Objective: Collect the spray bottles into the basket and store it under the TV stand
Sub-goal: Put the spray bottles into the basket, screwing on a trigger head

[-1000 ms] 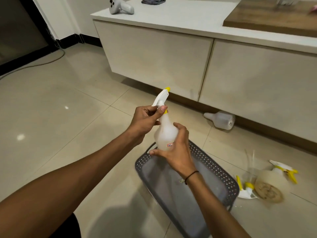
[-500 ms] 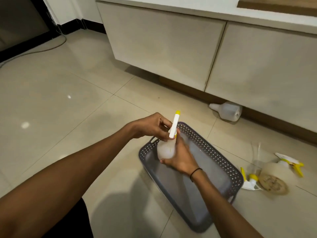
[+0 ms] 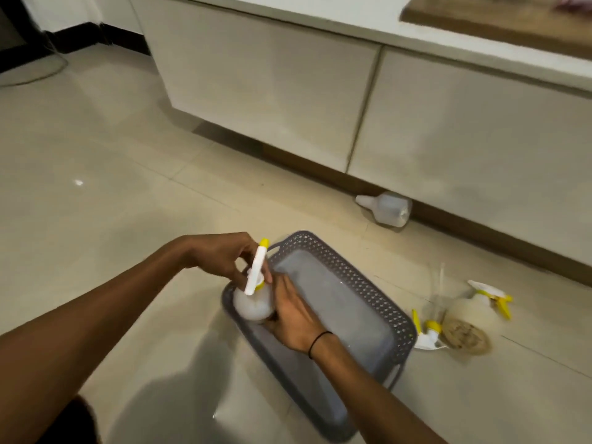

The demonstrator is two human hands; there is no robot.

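Observation:
A white spray bottle (image 3: 253,304) with a yellow-tipped trigger head stands upright at the near-left end of the grey perforated basket (image 3: 362,283) on the floor. My left hand (image 3: 224,256) grips its neck and head. My right hand (image 3: 293,315) wraps the bottle's body from the right. Whether the bottle rests on the basket's bottom is hidden. A headless white bottle (image 3: 389,209) lies on its side under the TV stand (image 3: 288,91). Another spray bottle (image 3: 474,310) lies right of the basket, beside a loose spray head (image 3: 427,334).
The white TV stand hangs low above the tiled floor, with a dark gap beneath it. A wooden board (image 3: 499,24) lies on its top at the right. A cable (image 3: 41,72) runs along the floor at far left.
Both hands have brought the spray bottle down from chest height into the basket's near-left end. The camera has tilted downward and closer.

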